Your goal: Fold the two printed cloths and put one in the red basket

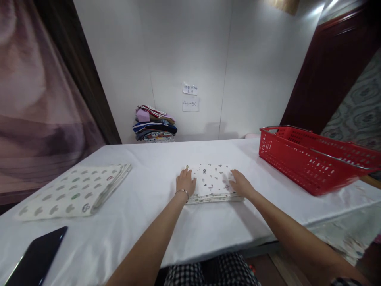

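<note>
A folded white cloth [212, 180] with small printed figures lies flat in the middle of the white-covered table [149, 234], its stacked layers showing along the near edge. On its left edge rests my left hand [186, 182], fingers stretched out, a bracelet at the wrist. My right hand [239, 183] lies at the cloth's right edge with its fingers extended over the border. Neither hand is closed round the fabric. To the left lies another folded cloth [71, 192], white with grey mushroom-like prints, apart from both hands.
A red plastic basket [306, 159] with metal handles stands at the right. At the near left corner lies a dark phone [38, 254]. A pile of folded clothes [154, 125] sits against the back wall, beside paper labels [190, 104]. A curtain [38, 99] hangs at the left.
</note>
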`<state>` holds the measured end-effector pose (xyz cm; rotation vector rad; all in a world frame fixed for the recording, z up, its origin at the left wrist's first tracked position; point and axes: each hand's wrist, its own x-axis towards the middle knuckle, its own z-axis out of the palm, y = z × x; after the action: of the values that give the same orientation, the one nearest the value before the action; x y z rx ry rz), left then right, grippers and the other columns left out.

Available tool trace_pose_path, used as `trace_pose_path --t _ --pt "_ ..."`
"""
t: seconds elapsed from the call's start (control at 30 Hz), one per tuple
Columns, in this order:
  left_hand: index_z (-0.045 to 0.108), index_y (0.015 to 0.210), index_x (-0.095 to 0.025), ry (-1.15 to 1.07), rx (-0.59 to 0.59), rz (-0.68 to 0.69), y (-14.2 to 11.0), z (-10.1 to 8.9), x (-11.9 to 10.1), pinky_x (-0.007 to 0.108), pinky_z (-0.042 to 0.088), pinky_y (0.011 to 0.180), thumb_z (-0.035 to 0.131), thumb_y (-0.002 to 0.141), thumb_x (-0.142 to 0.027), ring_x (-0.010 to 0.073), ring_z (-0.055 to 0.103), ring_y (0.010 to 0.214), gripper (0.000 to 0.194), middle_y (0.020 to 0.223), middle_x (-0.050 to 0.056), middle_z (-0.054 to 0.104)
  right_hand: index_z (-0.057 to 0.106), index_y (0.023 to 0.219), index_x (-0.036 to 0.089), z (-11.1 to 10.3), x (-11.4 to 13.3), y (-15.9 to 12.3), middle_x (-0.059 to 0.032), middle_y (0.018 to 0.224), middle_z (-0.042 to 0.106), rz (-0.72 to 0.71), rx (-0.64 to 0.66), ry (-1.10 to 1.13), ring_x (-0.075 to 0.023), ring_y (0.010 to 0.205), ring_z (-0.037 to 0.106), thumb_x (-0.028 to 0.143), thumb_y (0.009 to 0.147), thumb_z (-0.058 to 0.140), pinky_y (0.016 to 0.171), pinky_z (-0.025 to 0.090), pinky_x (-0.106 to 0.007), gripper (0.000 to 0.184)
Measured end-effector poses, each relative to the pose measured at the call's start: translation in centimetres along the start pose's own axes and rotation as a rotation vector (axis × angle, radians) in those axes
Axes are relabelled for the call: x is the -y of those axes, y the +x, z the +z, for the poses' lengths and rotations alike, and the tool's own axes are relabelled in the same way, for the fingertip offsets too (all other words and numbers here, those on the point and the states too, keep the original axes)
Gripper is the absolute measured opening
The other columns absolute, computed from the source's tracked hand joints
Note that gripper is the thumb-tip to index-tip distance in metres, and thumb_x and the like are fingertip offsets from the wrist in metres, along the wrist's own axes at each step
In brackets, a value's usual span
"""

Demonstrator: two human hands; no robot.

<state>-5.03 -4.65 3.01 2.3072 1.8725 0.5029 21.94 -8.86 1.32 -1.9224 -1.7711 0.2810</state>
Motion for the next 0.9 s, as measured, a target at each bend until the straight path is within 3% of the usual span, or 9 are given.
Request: trace_pose_path --t 0.1,0.2,0.33,0.47,0.6,0.7,0.77,0.9 --pt "0.031 0.135 -0.019 0.045 0.136 0.035 1.5 0.9 -0.7 0.046 0.008 0.108 0.033 0.084 -0.047 0.0228 0.007 0.136 0.058 0.148 0.006 0.014 0.034 0.135 0.015 0.8 2.6 1.8 -0.0106 0.144 0.025 -0.09 0.083 -0.078 -0.0216 0.132 0.02 0.034 0.083 0.045 0.107 0.019 -0.035 0.057" --pt "0.024 0.139 -0.018 0.054 0.265 -0.029 2.3 1.8 -0.1 0.049 0.006 0.107 0.025 0.083 -0.056 0.0243 0.002 0.136 0.068 0.149 0.006 0.006 0.032 0.136 0.014 1.8 4.0 4.0 -0.0119 0.146 0.018 -0.119 0.14 -0.175 -0.0239 0.134 0.012 0.039 0.085 0.041 0.107 0.016 -0.04 0.057" --pt "0.021 0.14 -0.018 0.047 0.261 -0.02 2.3 2.6 1.0 0.049 0.007 0.107 0.021 0.082 -0.059 0.0234 0.0 0.136 0.071 0.149 0.005 0.001 0.031 0.136 0.019 3.3 2.9 5.9 -0.0089 0.147 0.018 -0.08 0.209 -0.303 -0.0247 0.134 0.009 0.046 0.087 0.035 0.105 0.01 -0.049 0.056" --pt "0.022 0.139 -0.018 0.043 0.277 -0.02 2.6 2.8 1.1 0.05 0.008 0.107 0.024 0.08 -0.06 0.0239 -0.001 0.136 0.073 0.149 0.005 0.0 0.026 0.138 0.022 4.6 1.1 6.4 -0.006 0.148 0.014 -0.057 0.22 -0.31 -0.0231 0.135 0.007 0.051 0.088 0.027 0.104 0.008 -0.051 0.058" --pt "0.035 0.134 -0.019 0.036 0.366 -0.052 4.7 1.8 0.2 0.056 0.014 0.103 0.029 0.076 -0.066 0.0295 0.007 0.135 0.074 0.148 0.01 0.012 0.025 0.138 0.021 5.1 0.6 6.4 -0.0064 0.148 0.014 -0.075 0.209 -0.299 -0.0231 0.135 0.006 0.053 0.087 0.026 0.104 0.007 -0.051 0.06" --pt "0.036 0.134 -0.021 0.031 0.275 0.018 6.6 1.5 -0.5 0.055 0.008 0.105 0.024 0.077 -0.068 0.0286 0.006 0.135 0.075 0.147 0.009 0.016 0.025 0.138 0.021 5.2 0.6 6.5 -0.0066 0.148 0.015 -0.074 0.194 -0.307 -0.0234 0.135 0.006 0.053 0.087 0.026 0.104 0.006 -0.051 0.06" --pt "0.031 0.136 -0.022 0.043 0.227 0.045 7.4 2.1 -0.3 0.051 0.002 0.107 0.024 0.078 -0.066 0.0261 0.002 0.136 0.074 0.148 0.006 0.013 0.025 0.138 0.021 5.1 0.6 6.4 -0.0063 0.148 0.015 -0.073 0.197 -0.307 -0.0234 0.135 0.006 0.052 0.087 0.026 0.104 0.007 -0.051 0.06" --pt "0.025 0.139 -0.023 0.055 0.27 -0.025 7.9 3.8 0.9 0.051 0.003 0.107 0.022 0.079 -0.064 0.0244 -0.001 0.136 0.073 0.148 0.002 0.009 0.025 0.138 0.022 5.1 0.7 6.3 -0.0048 0.148 0.015 -0.091 0.201 -0.31 -0.0226 0.135 0.006 0.052 0.088 0.025 0.105 0.007 -0.05 0.059"
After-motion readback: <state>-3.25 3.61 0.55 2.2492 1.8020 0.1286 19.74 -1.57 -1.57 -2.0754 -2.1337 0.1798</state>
